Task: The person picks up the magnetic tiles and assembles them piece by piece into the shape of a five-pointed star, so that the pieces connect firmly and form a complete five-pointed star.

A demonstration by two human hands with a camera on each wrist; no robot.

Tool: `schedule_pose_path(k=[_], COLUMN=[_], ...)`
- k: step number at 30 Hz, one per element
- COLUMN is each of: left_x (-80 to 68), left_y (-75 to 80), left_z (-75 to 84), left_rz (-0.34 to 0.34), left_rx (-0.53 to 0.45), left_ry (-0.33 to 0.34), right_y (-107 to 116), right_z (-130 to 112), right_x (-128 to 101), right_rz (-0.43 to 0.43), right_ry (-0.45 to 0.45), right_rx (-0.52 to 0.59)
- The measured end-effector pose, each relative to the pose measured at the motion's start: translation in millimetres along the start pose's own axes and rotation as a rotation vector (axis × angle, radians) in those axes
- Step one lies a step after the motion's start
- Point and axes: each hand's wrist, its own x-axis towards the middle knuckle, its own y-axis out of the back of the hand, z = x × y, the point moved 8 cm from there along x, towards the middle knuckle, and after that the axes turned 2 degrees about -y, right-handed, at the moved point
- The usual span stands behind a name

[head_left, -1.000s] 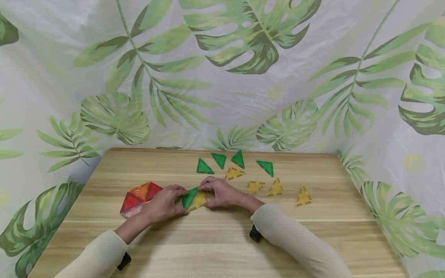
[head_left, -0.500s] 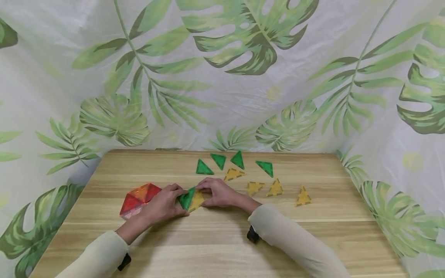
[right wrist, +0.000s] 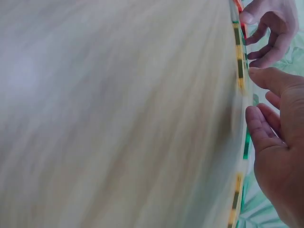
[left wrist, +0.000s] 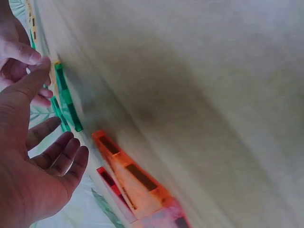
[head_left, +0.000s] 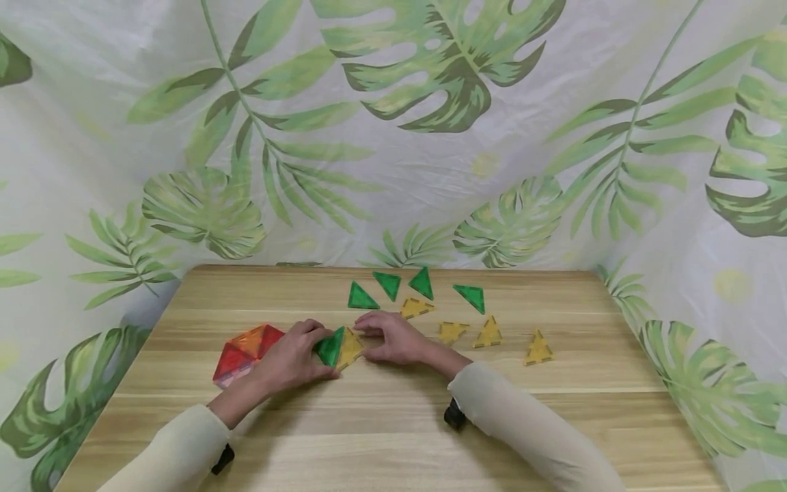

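Note:
A green triangular magnetic tile [head_left: 330,347] lies edge to edge with a yellow triangular magnetic tile [head_left: 350,348] in the middle of the table. My left hand [head_left: 298,354] holds the green one from the left, its thumb at the near corner and fingers along the far side. In the left wrist view that thumb and the fingers span the green tile [left wrist: 66,97]. To the right, my right hand [head_left: 396,339] has its thumb close by the yellow tile's edge, fingers loosely bent and apart. Its fingers in the right wrist view stand off the yellow tile [right wrist: 239,59].
A joined shape of red, orange and pink tiles [head_left: 233,359] lies left of my left hand, partly hidden by it. Loose green triangles [head_left: 421,283] are spread at the back; several yellow triangles [head_left: 488,333] lie on the wooden table [head_left: 381,437] to the right. A leaf-print cloth hangs behind.
The joined green and yellow tiles have turned slightly, their shared edge now more upright. My right hand's fingers have come away from the yellow tile and shifted a little right.

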Motion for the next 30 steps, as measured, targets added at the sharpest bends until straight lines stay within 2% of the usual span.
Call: schedule_pose_path(k=[3,12,16,22,30], left_x=[5.3,28.5,42.7,60.9,81.4], left_y=[2.5,5.6,4.6,0.9,-5.6], left_z=[0.2,3.6,1.3,-9.2,-22.7], left_rz=[0.013,0.018,0.014,0.029,0.002], left_rx=[-0.013,-0.054,-0.055,-0.059,-0.131], left_ry=[0.001,0.01,-0.012,-0.034,0.009], right_y=[11.6,50.7,65.5,75.9,80.9], right_z=[4.7,24.1,31.5,44.4,58.1], right_x=[-6.3,-24.7,-30.3,-32.2,-30.3], right_rz=[0.024,0.112,0.133,0.114,0.065], right_ry=[-0.008,-0.026,-0.029,-0.06,-0.085], right_rx=[0.025,-0.06,-0.12,-0.198,-0.236])
